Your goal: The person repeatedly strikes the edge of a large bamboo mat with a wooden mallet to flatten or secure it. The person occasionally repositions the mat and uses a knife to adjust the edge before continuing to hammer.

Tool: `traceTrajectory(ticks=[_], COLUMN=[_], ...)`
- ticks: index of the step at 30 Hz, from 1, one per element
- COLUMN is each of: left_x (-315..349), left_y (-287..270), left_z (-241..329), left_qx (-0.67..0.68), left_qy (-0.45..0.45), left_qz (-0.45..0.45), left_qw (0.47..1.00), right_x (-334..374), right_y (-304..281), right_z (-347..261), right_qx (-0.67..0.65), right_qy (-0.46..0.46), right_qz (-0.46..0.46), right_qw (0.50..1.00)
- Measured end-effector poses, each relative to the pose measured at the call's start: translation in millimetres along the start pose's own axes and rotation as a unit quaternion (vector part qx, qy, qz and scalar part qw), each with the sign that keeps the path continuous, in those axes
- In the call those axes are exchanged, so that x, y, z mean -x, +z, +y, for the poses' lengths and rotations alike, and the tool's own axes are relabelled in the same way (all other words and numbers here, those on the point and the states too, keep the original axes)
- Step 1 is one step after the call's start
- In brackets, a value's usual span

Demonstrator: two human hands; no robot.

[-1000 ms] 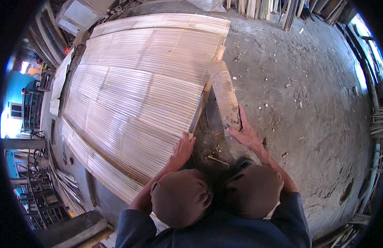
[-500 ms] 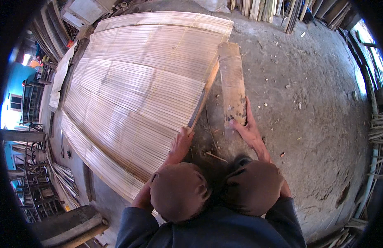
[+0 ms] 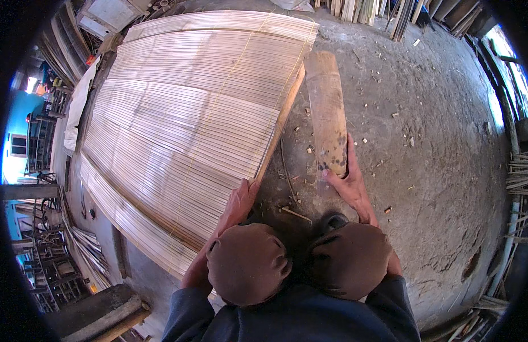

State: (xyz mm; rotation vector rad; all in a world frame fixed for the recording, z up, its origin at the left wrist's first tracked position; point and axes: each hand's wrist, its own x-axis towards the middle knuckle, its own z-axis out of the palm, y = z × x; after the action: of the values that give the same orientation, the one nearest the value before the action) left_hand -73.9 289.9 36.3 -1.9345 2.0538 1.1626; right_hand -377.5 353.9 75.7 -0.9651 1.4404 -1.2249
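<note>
A large mat of pale, thin bamboo slats [image 3: 156, 114], crossed by yellow cords, spreads across the left and middle. Along its right edge runs a straight wooden strip [image 3: 283, 122]. My left hand [image 3: 240, 200] is closed over the mat's near right corner, with its fingertips hidden beneath. In my right hand [image 3: 350, 187] is a broad, curved piece of split bamboo [image 3: 326, 108], gripped by its near end between thumb and fingers. Dark spots mark that end. The bamboo piece points away from me, beside the mat and apart from its edge.
My bent knees [image 3: 250, 265] are below my hands. A short stick [image 3: 296, 214] and small wood chips lie on the rough floor [image 3: 423, 188]. Upright slats [image 3: 358, 10] stand at the back. A wooden beam [image 3: 113, 319] is at the lower left.
My right hand has moved the bamboo piece slightly right, away from the mat. My left hand has shifted a little left and down. The dark gap along the mat's right edge has narrowed.
</note>
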Motion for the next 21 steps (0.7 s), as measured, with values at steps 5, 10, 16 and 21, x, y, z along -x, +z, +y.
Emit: traceTrajectory(ticks=[5,10,16,21], left_x=[-11,-1,-13,-23], left_y=[5,-2,4,21], left_z=[-21,-22,-14,-68], left_qx=[0.028,0.001,0.068,-0.053], left_qy=[0.010,0.054,-0.003,0.110], left_qz=[-0.021,0.006,-0.022,0.056], left_qw=[0.999,0.999,0.997,0.991], right_x=[-19,-47,-40,-53], right_y=[5,-15,1,13], right_z=[-53,-137,3,78], right_qx=[0.009,0.111,0.206,0.119], right_qy=[-0.100,-0.359,-0.269,0.005], right_qz=[0.046,0.222,0.129,-0.112], right_qw=[0.994,0.900,0.932,0.987])
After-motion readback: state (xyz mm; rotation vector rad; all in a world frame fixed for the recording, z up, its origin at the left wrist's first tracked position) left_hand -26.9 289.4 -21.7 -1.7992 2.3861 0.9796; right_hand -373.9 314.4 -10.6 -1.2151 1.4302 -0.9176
